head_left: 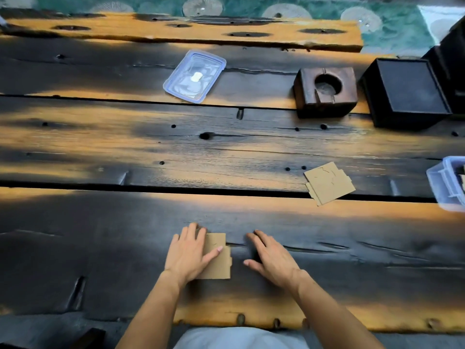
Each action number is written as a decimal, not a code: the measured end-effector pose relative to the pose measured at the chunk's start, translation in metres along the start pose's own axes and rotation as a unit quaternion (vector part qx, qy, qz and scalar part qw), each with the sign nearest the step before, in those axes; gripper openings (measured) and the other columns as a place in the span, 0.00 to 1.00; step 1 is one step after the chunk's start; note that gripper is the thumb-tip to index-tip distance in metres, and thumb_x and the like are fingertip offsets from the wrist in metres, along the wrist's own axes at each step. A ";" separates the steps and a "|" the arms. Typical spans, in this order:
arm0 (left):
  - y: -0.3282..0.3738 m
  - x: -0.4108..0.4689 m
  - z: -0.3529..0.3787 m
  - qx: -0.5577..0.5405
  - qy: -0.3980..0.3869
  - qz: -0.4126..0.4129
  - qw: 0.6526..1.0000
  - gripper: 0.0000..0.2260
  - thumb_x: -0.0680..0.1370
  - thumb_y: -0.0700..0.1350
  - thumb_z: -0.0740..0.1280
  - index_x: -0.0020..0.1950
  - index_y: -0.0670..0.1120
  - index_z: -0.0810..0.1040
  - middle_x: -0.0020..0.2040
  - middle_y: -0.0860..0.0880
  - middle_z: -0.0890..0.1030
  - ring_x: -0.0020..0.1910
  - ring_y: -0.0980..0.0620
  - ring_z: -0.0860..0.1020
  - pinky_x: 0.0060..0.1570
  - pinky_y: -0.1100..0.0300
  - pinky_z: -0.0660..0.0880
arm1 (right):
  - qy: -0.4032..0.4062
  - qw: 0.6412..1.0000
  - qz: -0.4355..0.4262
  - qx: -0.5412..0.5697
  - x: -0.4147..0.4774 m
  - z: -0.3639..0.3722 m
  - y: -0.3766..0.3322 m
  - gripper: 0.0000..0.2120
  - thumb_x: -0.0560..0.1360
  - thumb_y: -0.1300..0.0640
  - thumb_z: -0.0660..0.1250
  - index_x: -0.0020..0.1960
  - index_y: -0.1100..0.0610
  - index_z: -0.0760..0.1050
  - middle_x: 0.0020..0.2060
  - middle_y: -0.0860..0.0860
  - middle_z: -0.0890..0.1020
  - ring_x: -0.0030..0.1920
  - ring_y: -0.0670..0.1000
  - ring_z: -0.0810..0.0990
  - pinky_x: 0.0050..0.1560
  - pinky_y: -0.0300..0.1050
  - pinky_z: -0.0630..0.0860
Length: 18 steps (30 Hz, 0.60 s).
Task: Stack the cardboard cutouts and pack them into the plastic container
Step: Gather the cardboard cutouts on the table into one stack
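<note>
Two stations on the dark, charred-looking wooden plank table (125, 222). The clear blue-rimmed plastic container (446, 183) sits far right of the right hand (273, 258), probably parked there for packing. Its flat clear lid (195, 76) lies well beyond both hands. A loose pile of brown cardboard cutouts (328, 183) waits ahead-right of the right hand. The left hand (188, 253) presses flat on a nearer brown cutout (217, 260), likely pinning it. The right hand rests open, grasping nothing.

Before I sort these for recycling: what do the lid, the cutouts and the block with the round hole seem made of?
Lid: clear, glossy plastic with a bluish rim. Cutouts, including the one under the left hand: matte tan cardboard, seemingly thin. Block: dark-stained wood, grain faintly visible.
</note>
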<state>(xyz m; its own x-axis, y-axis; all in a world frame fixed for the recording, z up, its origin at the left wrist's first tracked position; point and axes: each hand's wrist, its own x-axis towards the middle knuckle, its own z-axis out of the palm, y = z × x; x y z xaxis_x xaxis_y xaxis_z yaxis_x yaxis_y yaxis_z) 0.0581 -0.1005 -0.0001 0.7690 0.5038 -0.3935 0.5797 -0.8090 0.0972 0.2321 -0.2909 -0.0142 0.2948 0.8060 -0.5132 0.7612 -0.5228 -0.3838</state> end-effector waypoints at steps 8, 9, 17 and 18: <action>0.150 0.086 -0.001 -0.041 -0.026 0.011 0.999 0.40 0.79 0.68 0.59 0.84 0.47 0.53 0.83 0.45 0.58 0.82 0.44 0.57 0.75 0.46 0.62 | 0.017 0.996 0.006 -0.093 -0.009 -0.083 0.151 0.35 0.80 0.50 0.65 0.82 0.55 0.52 0.80 0.59 0.56 0.78 0.58 0.59 0.78 0.48 0.56; 0.175 0.099 -0.001 -0.050 -0.030 0.010 0.998 0.41 0.79 0.68 0.60 0.84 0.47 0.51 0.84 0.45 0.56 0.82 0.43 0.55 0.77 0.45 0.60 | 0.014 0.994 0.008 -0.110 -0.008 -0.095 0.175 0.36 0.80 0.52 0.65 0.82 0.55 0.50 0.81 0.59 0.55 0.79 0.59 0.58 0.78 0.49 0.56; 0.282 0.165 -0.021 -0.076 -0.051 0.007 0.996 0.40 0.78 0.65 0.66 0.82 0.46 0.56 0.85 0.45 0.54 0.83 0.42 0.52 0.78 0.42 0.58 | -0.014 0.980 0.047 -0.191 0.027 -0.164 0.268 0.43 0.79 0.60 0.68 0.82 0.51 0.42 0.81 0.62 0.44 0.81 0.61 0.47 0.76 0.55 0.61; 0.290 0.172 -0.023 -0.074 -0.054 0.005 0.996 0.39 0.78 0.64 0.67 0.81 0.45 0.58 0.85 0.44 0.55 0.83 0.42 0.53 0.79 0.41 0.58 | -0.016 0.980 0.044 -0.194 0.031 -0.169 0.274 0.44 0.78 0.61 0.68 0.82 0.50 0.42 0.81 0.61 0.43 0.81 0.61 0.47 0.76 0.56 0.62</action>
<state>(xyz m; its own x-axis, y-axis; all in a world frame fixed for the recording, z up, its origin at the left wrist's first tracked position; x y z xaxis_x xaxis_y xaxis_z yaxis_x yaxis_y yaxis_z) 0.3647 -0.2420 -0.0186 0.7466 0.4538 -0.4865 0.6114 -0.7563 0.2328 0.5476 -0.3623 -0.0059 0.3558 0.7496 -0.5581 0.8977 -0.4403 -0.0190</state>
